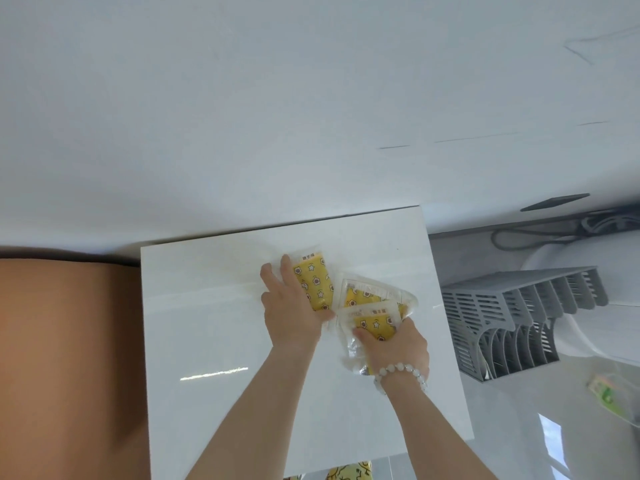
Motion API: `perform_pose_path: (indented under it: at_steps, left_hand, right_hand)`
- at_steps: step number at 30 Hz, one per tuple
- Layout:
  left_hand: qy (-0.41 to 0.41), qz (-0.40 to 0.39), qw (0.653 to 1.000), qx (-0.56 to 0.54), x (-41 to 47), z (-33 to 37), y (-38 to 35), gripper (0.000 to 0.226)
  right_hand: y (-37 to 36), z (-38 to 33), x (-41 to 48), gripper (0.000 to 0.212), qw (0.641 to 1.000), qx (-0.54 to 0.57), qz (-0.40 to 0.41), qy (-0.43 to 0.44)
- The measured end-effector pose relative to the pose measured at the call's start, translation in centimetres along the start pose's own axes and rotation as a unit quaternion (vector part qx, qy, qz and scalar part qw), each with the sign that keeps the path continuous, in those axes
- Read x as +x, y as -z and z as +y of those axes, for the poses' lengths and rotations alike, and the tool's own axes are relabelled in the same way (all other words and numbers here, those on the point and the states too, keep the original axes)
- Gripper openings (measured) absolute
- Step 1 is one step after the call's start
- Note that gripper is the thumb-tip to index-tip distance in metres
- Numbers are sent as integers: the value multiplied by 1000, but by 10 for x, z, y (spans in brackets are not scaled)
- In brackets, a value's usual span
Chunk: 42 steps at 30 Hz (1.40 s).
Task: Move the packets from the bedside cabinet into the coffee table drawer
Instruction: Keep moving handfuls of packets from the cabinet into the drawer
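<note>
1. Head view: the right hand (394, 348) grips a bundle (374, 317) of yellow packets in clear film. Its thumb is on top and its fingers are curled underneath, low over the white cabinet (207, 341).
2. The left hand (291, 306) lies with almost straight fingers on one more packet (313, 285). This packet is flat on the cabinet and touches the bundle. The hand presses it and does not yet grip it.
3. I judge the step is to collect this last packet. The film and the glossy top look slippery, so it is better to slide the packet against the bundle, or to hook the thumb under its near edge.
4. The bundle is fanned out, so the right hand should tighten before lifting.
5. The drawer is not in view.
</note>
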<state>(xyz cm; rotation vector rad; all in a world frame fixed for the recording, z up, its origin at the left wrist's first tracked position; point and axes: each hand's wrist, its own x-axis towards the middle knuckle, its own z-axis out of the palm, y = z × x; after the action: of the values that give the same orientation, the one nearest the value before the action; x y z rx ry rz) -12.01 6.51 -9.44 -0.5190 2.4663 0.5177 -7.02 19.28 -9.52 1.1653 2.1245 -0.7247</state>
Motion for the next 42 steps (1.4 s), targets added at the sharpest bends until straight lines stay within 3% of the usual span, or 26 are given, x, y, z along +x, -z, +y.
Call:
perform_pose_path:
  at_steps: [2,5,11,16,19,23,26,31,37,42]
  left_hand:
    - [2,-29,1000,-8,6,2,2,128]
    - [-9,-43,999,10,8,0,1,130]
    - [-56,-20,996,69,6,-8,7,96]
    - [8,-29,990,136,-15,-21,-3,72]
    - [-27,-10,979,200,-27,-29,-4,59]
    - [-107,-53,966,228,-45,-31,-2,53]
    - [-143,-88,967,189,-61,-20,9,49]
    - [-146,-162,976,7,-101,6,47,38]
    - [-148,-186,970,-59,-153,48,93,36]
    - [-180,-216,957,-76,-191,70,117,17]
  right_hand:
    - [0,5,1,48,1000,14,2,-10]
    - [3,13,4,51,998,51,17,-40]
    - [13,24,7,52,996,62,37,-57]
    - [17,27,0,47,996,65,24,-53]
    - [20,33,-8,46,997,71,-3,-41]
    - [29,41,-22,45,993,110,-33,-22]
    - [41,47,-34,45,991,129,-44,-13]
    - [82,59,-67,46,983,176,-46,-15]
    - [148,83,-115,34,974,223,-20,-14]
    - [179,116,-159,26,957,288,21,-17]
